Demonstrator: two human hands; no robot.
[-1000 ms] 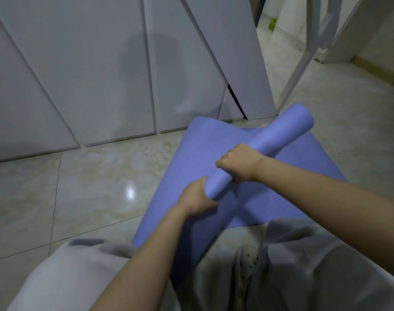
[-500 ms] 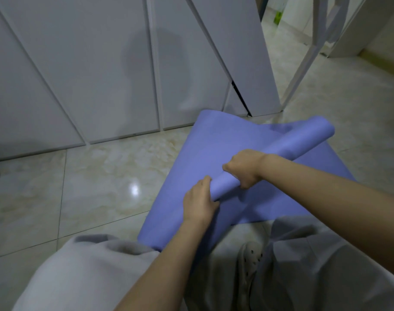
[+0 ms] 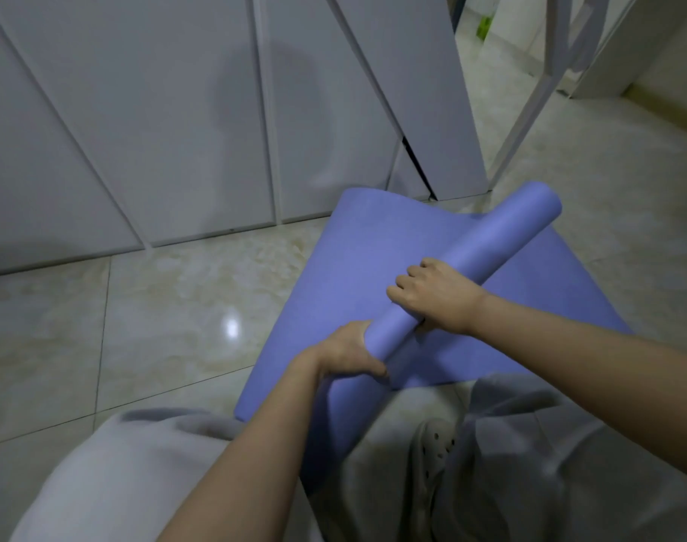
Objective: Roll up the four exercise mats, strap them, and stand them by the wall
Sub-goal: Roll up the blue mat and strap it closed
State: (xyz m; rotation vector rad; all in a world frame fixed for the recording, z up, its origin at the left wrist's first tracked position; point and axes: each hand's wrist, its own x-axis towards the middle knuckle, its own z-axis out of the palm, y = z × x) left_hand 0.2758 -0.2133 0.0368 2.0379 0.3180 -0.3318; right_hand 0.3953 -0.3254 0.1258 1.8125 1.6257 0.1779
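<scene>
Right now the mat point(image 3: 353, 267), a plain purple-blue sheet, is partly rolled and lies on the floor point(image 3: 158, 307) in front of the person's knees. Its roll point(image 3: 498, 244) is a tight tube running on a slant from the near left to the far right, across the flat part. Whether the tube rests on the flat sheet or is lifted just above it cannot be told. The left hand point(image 3: 349, 354) grips the near end of the roll, fingers curled round the tube's end with the thumb side along the bottom. The right hand point(image 3: 435, 299) is clamped over the roll just beyond it, fingers wrapped over the top and knuckles up. The two hands are close together but not touching. The far end of the roll is free and shows a rounded edge. The flat sheet's far edge reaches almost to a row of pale grey panels point(image 3: 158, 111) that stand against the floor, some of them leaning. The floor is glossy beige tile with a bright glare point(image 3: 231, 328) left of the mat. Grey trousers point(image 3: 99, 483) fill the near edge, and a grey perforated shoe point(image 3: 435, 444) sits between the legs, on or just beside the mat's near edge. At far right a white frame point(image 3: 529, 111) stands slanted, and beyond it a small green thing point(image 3: 484, 25) is too small to make out.
</scene>
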